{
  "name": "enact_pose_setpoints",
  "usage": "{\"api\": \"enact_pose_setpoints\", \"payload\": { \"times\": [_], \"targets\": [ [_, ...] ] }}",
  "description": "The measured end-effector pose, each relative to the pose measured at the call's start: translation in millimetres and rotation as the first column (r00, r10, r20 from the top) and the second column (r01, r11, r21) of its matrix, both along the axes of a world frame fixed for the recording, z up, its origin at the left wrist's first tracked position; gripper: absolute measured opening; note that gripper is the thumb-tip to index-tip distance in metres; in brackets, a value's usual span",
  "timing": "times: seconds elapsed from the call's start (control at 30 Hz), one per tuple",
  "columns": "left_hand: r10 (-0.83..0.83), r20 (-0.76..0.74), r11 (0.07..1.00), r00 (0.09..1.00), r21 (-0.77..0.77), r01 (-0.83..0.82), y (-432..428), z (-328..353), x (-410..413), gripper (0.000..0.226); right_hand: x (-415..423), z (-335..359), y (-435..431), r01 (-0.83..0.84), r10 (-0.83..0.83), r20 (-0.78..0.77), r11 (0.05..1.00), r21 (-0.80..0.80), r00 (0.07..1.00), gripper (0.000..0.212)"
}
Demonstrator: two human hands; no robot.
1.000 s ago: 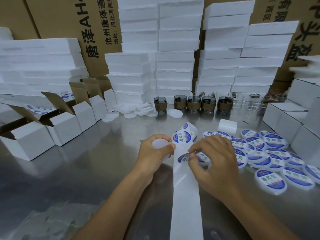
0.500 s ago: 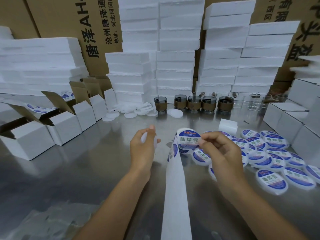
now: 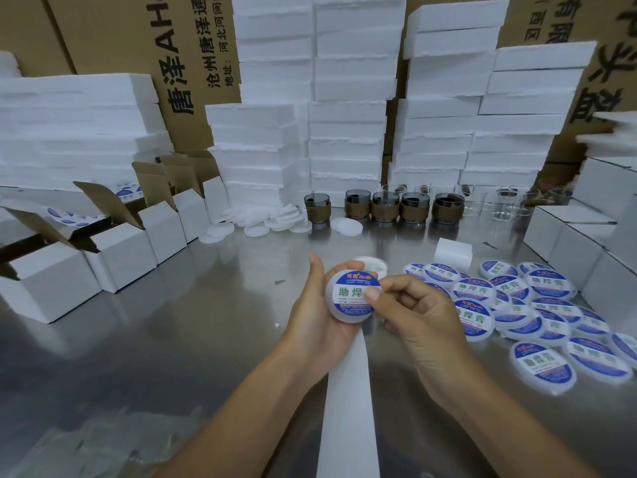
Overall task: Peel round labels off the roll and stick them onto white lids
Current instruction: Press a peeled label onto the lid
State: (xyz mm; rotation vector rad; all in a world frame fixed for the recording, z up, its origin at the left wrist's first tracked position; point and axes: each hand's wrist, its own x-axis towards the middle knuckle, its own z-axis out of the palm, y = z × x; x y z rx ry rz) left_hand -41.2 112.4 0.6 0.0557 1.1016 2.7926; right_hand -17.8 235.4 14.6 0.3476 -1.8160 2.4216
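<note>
**Label going down on lid, right edge under thumb**

The left hand [image 3: 310, 315] held the lid [image 3: 344, 310] up off the table [image 3: 206, 322], in front of the person. Its thumb lay up the lid's left rim and its palm cupped the lid from behind. The round label [image 3: 355, 288] lay on the lid's face. The right hand [image 3: 420, 322] had its thumb [image 3: 372, 294] pressed on the label's right edge. Its forefinger curled over the rim beside the thumb, and the pair read as a pinch on the lid. The other right fingers were curled in.

Risks, as judgement:
- The label looked high on the lid, with more bare white below it than above. Pressed down as it lay, it would probably end up off-centre.
- Rubbing from only one edge could trap a bubble or crease.
- The backing strip [image 3: 348, 408] trailed down from under the hands. A forearm could snag it and pull on the roll.
- The pile of labelled lids [image 3: 537, 305] sat just beside the right hand. A wide elbow move could scatter it.

Hard to see:
- The left fingers behind the lid were hidden, so I could not tell how they lay.
- The top end of the strip was covered by the hands.
- A white round thing [image 3: 374, 263] sat behind the lid; I could not tell whether it was the roll or another lid.
- The small print on the label was unreadable.
- Blank lids [image 3: 256, 229] at the back overlapped, so their number was unclear.
</note>
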Motion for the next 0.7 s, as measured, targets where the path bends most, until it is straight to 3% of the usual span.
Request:
{"api": "enact_pose_setpoints", "payload": {
  "times": [0.3,0.7],
  "targets": [
    [0.02,0.002,0.997,1.0,-0.075,-0.02,5.9,-6.6,-3.0,0.068,-3.7,-2.4,-0.9,0.088,-0.09,0.039,0.994,0.06,0.995,0.009],
    [0.017,-0.026,0.989,1.0,-0.144,-0.021,8.4,-7.4,-6.0,0.059,-6.5,-6.1,0.7,0.122,-0.128,0.059,0.988,0.1,0.99,0.012]
  ]
}}
